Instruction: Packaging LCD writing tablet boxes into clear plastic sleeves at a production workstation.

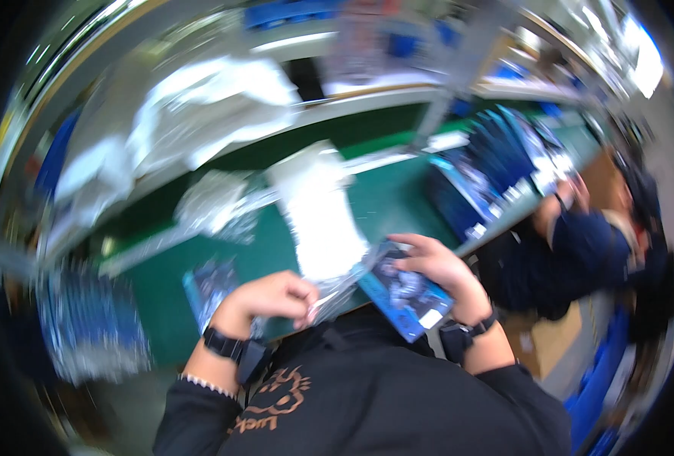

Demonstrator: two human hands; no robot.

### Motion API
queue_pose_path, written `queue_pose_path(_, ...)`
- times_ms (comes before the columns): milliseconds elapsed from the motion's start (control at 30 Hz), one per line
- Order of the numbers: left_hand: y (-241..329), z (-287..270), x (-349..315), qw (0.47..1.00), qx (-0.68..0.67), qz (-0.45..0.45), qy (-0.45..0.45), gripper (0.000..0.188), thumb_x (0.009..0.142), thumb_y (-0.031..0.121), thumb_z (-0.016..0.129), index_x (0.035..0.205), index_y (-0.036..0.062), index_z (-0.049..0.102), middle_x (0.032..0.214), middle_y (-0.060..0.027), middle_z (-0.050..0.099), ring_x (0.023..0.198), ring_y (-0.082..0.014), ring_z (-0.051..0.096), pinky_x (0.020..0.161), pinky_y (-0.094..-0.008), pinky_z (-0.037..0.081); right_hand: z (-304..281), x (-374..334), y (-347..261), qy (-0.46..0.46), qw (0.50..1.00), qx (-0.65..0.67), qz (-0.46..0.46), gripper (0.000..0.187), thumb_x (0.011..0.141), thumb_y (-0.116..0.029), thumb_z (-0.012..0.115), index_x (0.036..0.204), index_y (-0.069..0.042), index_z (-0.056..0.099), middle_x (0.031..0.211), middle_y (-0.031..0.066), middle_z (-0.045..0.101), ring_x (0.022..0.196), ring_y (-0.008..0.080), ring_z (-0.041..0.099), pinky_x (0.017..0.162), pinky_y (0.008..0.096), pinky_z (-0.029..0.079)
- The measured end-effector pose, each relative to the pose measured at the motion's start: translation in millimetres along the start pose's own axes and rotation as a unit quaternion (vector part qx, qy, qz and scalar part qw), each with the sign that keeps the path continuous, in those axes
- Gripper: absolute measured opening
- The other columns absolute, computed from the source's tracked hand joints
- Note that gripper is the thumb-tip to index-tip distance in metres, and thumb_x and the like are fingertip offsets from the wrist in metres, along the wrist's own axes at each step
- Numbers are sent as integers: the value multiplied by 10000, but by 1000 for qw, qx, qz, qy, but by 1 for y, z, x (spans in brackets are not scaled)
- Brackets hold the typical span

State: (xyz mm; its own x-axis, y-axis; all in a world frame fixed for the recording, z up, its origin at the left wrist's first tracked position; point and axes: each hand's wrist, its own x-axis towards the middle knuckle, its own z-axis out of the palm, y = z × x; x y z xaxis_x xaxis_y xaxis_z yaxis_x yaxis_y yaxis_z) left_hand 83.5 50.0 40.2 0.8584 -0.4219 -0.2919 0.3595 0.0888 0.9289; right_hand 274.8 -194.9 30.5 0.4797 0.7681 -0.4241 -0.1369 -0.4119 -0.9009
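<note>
Left hand (272,298) pinches a clear plastic bag (335,292); right hand (436,266) grips a blue card (404,292) above the green tabletop (382,201)

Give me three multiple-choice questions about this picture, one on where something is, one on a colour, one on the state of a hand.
1. Where does the blue printed card sit?
A. In the right hand
B. Flat on the far shelf
C. On the floor

2. What colour is the table top?
A. Red
B. Green
C. Yellow

3. What is the left hand doing?
A. Resting open and empty on the table
B. Hanging at the person's side
C. Pinching the clear plastic sleeve

Answers:
1. A, the right hand's fingers wrap over the card's upper edge.
2. B, the mat shows dark green between the piles of packets.
3. C, its fingertips close on the sleeve's lower end, beside the card.
</note>
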Motion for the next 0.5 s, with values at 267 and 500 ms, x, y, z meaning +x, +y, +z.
queue_pose_path(267,-104,62,-102,925,-363,95,65,112,739,41,530,640,-10,518,633,-53,455,578,-143,535,485,-275,484,-7,24,16,71,985,155,24,477,820,54,503,1276,73,362,1064,204,586,913,263,615,794,360,514)
queue_pose_path(500,-276,162,-166,641,-572,24,511,161,830,145,583,817,-14,570,658,-58,525,632,-186,577,661,-358,545,-20,46,13,-7,992,122,25,452,825,39,512,1258,62,385,1065,183,583,905,230,614,788,337,513)
